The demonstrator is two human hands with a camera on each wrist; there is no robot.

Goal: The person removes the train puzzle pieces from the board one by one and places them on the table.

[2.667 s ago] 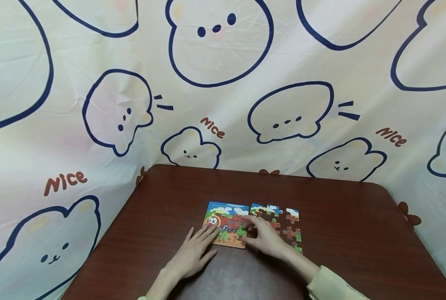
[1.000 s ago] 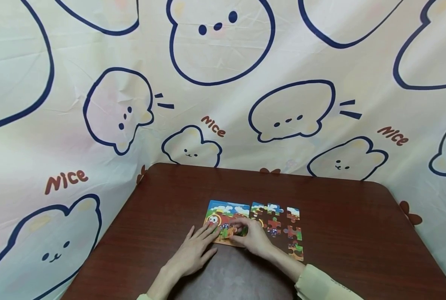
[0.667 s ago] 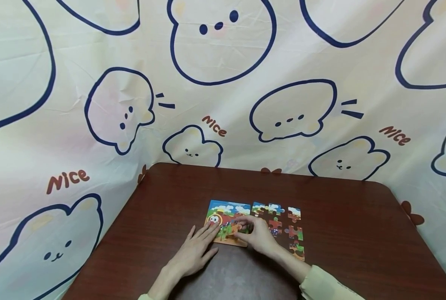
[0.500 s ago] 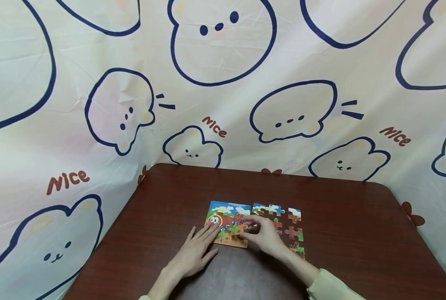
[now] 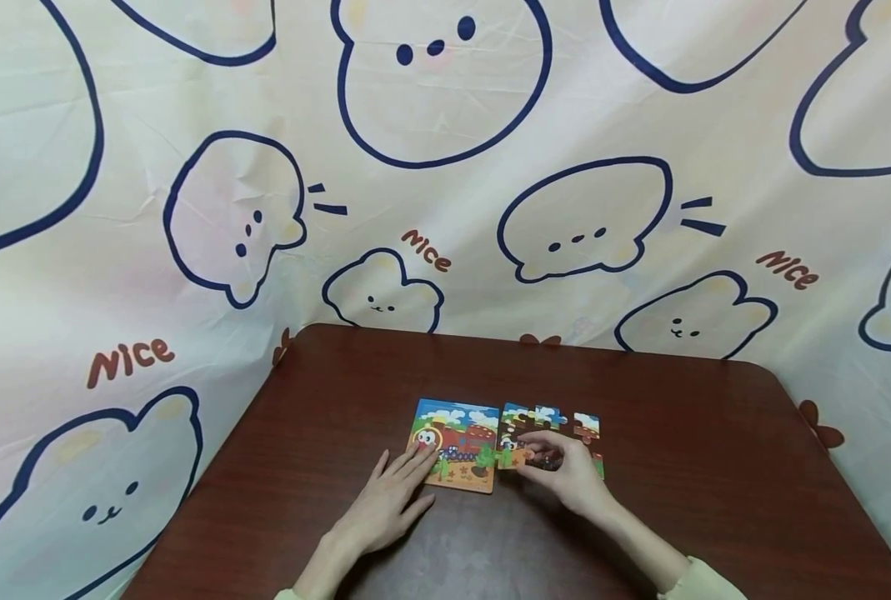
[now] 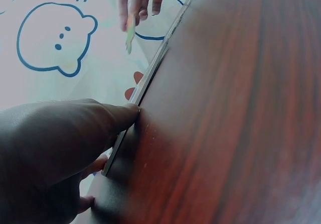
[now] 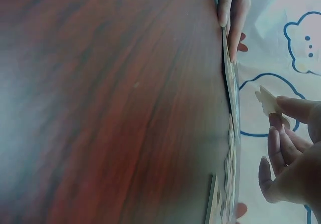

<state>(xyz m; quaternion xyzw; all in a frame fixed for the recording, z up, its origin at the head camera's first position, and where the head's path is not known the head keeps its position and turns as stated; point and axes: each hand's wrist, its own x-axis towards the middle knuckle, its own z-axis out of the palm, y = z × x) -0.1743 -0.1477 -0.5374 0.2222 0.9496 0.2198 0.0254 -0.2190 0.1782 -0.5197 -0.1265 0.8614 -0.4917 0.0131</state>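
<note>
My left hand [image 5: 388, 504] lies with outstretched fingers on the lower left of a picture board [image 5: 463, 483], which shows a cartoon scene of sky, red rocks and cacti. My right hand [image 5: 568, 475] is just right of the board and pinches a jigsaw piece [image 5: 518, 457] between thumb and fingers. In the right wrist view that jigsaw piece [image 7: 269, 101] is held up off the table, its pale side showing. The left wrist view shows the same jigsaw piece [image 6: 130, 35] edge-on. Several loose jigsaw pieces [image 5: 548, 416] lie right of the board, some hidden by my right hand.
A dark red-brown wooden table [image 5: 340, 383] carries the board and pieces. At the right of the group lies one more jigsaw piece [image 5: 586, 425]. Behind and beside the table hangs a pale cloth [image 5: 475, 308] with blue cartoon outlines.
My right hand has moved from over the picture board to the right, carrying the jigsaw piece over the loose ones. The board's right part is uncovered. My left hand has stayed in place.
</note>
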